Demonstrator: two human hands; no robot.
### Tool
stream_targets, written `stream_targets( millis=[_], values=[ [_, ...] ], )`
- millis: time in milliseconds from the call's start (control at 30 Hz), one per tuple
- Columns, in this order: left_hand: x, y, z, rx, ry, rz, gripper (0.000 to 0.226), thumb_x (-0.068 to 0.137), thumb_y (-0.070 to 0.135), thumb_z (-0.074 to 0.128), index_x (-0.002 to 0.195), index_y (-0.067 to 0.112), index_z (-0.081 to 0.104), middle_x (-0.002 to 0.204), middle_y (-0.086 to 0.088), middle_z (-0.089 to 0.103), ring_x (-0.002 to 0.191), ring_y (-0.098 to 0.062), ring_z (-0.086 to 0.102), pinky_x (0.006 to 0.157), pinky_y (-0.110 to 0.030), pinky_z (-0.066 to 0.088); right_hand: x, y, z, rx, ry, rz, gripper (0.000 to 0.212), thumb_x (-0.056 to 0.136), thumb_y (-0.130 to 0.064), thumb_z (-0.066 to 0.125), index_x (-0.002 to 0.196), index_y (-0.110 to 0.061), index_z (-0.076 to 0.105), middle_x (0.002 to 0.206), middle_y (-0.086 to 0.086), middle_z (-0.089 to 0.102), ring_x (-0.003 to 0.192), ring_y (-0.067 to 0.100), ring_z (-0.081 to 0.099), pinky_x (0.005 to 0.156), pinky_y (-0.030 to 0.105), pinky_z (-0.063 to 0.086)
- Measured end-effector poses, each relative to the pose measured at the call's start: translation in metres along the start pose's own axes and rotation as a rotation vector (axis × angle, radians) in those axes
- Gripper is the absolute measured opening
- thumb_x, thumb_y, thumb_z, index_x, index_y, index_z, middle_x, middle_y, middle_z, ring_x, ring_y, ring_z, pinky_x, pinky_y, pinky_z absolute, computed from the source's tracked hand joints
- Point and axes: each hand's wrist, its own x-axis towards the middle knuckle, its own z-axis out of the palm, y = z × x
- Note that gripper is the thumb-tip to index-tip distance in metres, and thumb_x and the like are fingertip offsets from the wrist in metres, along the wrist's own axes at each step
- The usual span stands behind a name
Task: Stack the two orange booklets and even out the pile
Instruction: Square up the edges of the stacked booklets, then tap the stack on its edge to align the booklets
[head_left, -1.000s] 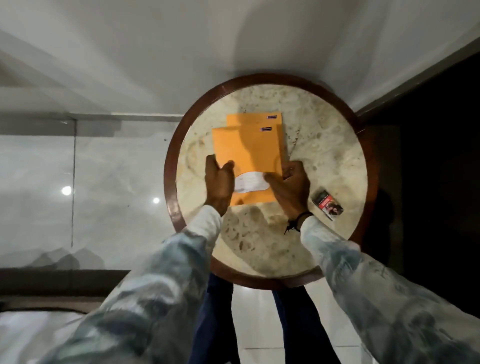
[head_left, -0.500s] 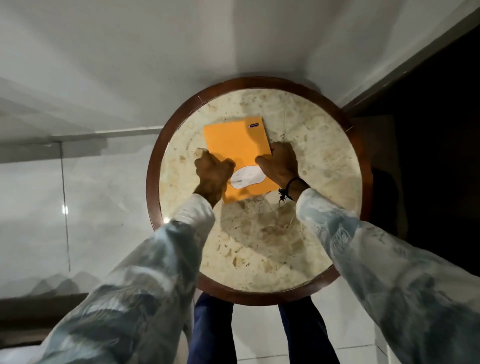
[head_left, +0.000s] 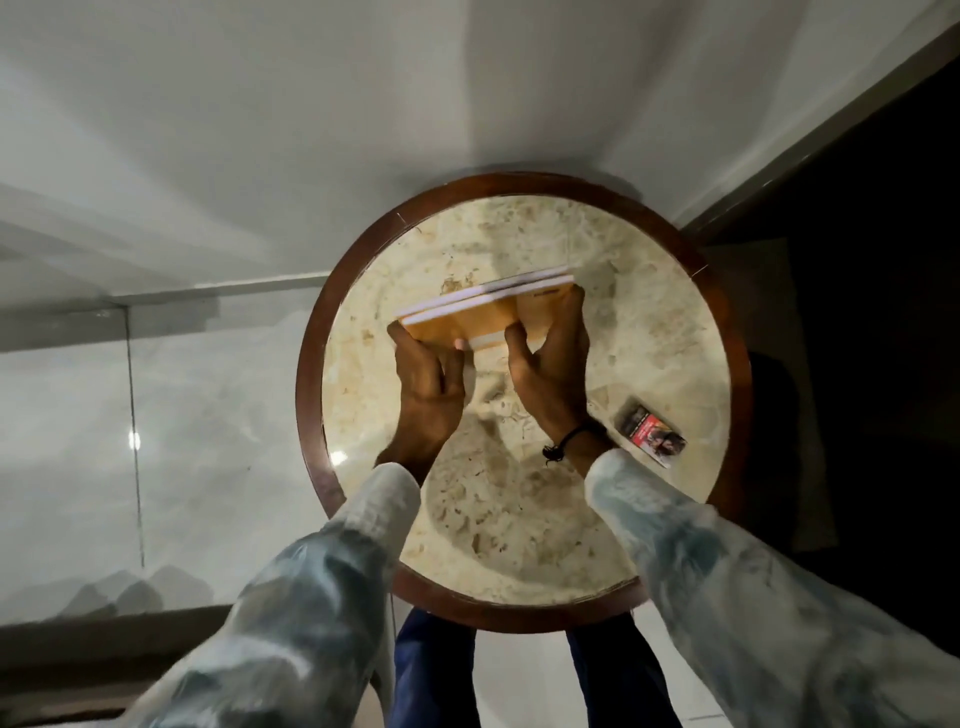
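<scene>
I see both orange booklets stood on edge together over the tabletop | left hand grips their left end | right hand grips right end | small packet lies nearby

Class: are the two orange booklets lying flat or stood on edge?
On edge: the two orange booklets show white page edges uppermost, gripped by left hand and right hand.

Dim, soft-focus view; glare spots on the glossy floor, wide-angle bending.
</scene>
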Motion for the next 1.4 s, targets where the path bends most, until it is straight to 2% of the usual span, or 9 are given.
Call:
stream_targets(
  millis=[100, 267, 367, 567, 800, 900, 1000, 1200, 1400],
  values=[
    [-0.002, -0.014, 0.005, 0.07, -0.019, -0.076, 0.043, 0.1, 0.024, 0.053, 0.13, 0.03, 0.023, 0.125, -0.02, 0.054, 0.112, -0.032, 0.054, 0.102, -0.061, 0.043, -0.003, 0.007, 0.002, -0.02, -0.013, -0.009, 0.056, 0.091, -0.022, 0.06, 0.137, 0.002, 0.038, 0.133, 0.018, 0.058, 0.12, 0.032, 0.059, 0.1, 0.045, 0.049],
    [-0.002, -0.012, -0.003, 0.104, 0.002, -0.168, 0.049, 0.092, 0.029, 0.055, 0.131, 0.01, 0.032, 0.126, -0.003, 0.047, 0.109, -0.014, 0.046, 0.093, -0.047, 0.033, -0.001, 0.009, -0.004, -0.059, 0.053, -0.116, 0.046, 0.088, -0.02, 0.067, 0.126, -0.003, 0.047, 0.113, 0.014, 0.069, 0.096, 0.028, 0.068, 0.074, 0.022, 0.048],
    [-0.004, -0.015, -0.005, 0.148, -0.02, -0.249, 0.059, 0.083, 0.03, 0.068, 0.133, 0.006, 0.046, 0.121, -0.012, 0.052, 0.114, -0.031, 0.05, 0.096, -0.053, 0.041, 0.007, 0.019, -0.001, -0.221, 0.028, -0.004, 0.05, 0.083, -0.031, 0.071, 0.123, -0.008, 0.051, 0.105, 0.015, 0.071, 0.092, 0.036, 0.067, 0.069, 0.03, 0.043],
    [0.003, -0.011, 0.008, 0.375, -0.071, -0.496, 0.047, 0.082, 0.026, 0.077, 0.122, 0.009, 0.057, 0.128, -0.014, 0.049, 0.117, -0.041, 0.054, 0.101, -0.054, 0.043, 0.038, 0.037, 0.016, -0.444, -0.148, 0.184, 0.045, 0.077, -0.034, 0.076, 0.107, -0.004, 0.064, 0.118, 0.016, 0.057, 0.107, 0.038, 0.058, 0.086, 0.041, 0.049],
    [0.0, 0.0, 0.013, 0.439, -0.05, -0.479, 0.053, 0.087, 0.017, 0.07, 0.134, 0.007, 0.049, 0.131, -0.019, 0.05, 0.116, -0.046, 0.053, 0.093, -0.053, 0.048, 0.034, 0.044, 0.009, -0.35, -0.148, 0.267, 0.031, 0.075, -0.035, 0.076, 0.089, -0.01, 0.065, 0.1, 0.015, 0.065, 0.106, 0.038, 0.061, 0.076, 0.036, 0.043],
    [-0.01, 0.01, 0.016, 0.608, -0.05, -0.229, 0.053, 0.087, 0.015, 0.063, 0.137, 0.009, 0.047, 0.133, -0.02, 0.052, 0.112, -0.044, 0.052, 0.086, -0.05, 0.046, 0.008, 0.053, -0.025, -0.332, -0.041, 0.319, 0.042, 0.081, -0.031, 0.072, 0.118, -0.012, 0.065, 0.112, 0.014, 0.067, 0.11, 0.033, 0.06, 0.09, 0.037, 0.046],
    [-0.02, 0.015, 0.03, 0.69, -0.213, 0.044, 0.056, 0.094, 0.036, 0.056, 0.143, 0.011, 0.044, 0.147, -0.019, 0.047, 0.124, -0.04, 0.047, 0.093, -0.05, 0.045, -0.036, 0.077, -0.073, -0.363, 0.09, 0.322, 0.04, 0.08, -0.027, 0.071, 0.117, -0.015, 0.061, 0.106, 0.013, 0.067, 0.102, 0.031, 0.063, 0.082, 0.034, 0.047],
    [-0.022, 0.015, 0.048, 0.806, -0.355, 0.061, 0.067, 0.089, 0.046, 0.06, 0.143, 0.01, 0.041, 0.153, -0.02, 0.041, 0.128, -0.043, 0.045, 0.095, -0.052, 0.044, -0.084, 0.115, -0.131, -0.678, 0.088, 0.446, 0.059, 0.072, -0.046, 0.074, 0.122, -0.021, 0.055, 0.114, 0.009, 0.061, 0.099, 0.029, 0.063, 0.08, 0.044, 0.057],
    [-0.017, 0.018, 0.047, 0.829, -0.402, 0.045, 0.07, 0.088, 0.046, 0.062, 0.144, 0.01, 0.039, 0.156, -0.02, 0.038, 0.131, -0.044, 0.043, 0.096, -0.052, 0.044, -0.056, 0.112, -0.127, -0.749, -0.085, 0.212, 0.067, 0.072, 0.002, 0.063, 0.132, -0.029, 0.058, 0.136, 0.002, 0.054, 0.119, 0.032, 0.055, 0.086, 0.051, 0.049]
  ],
)
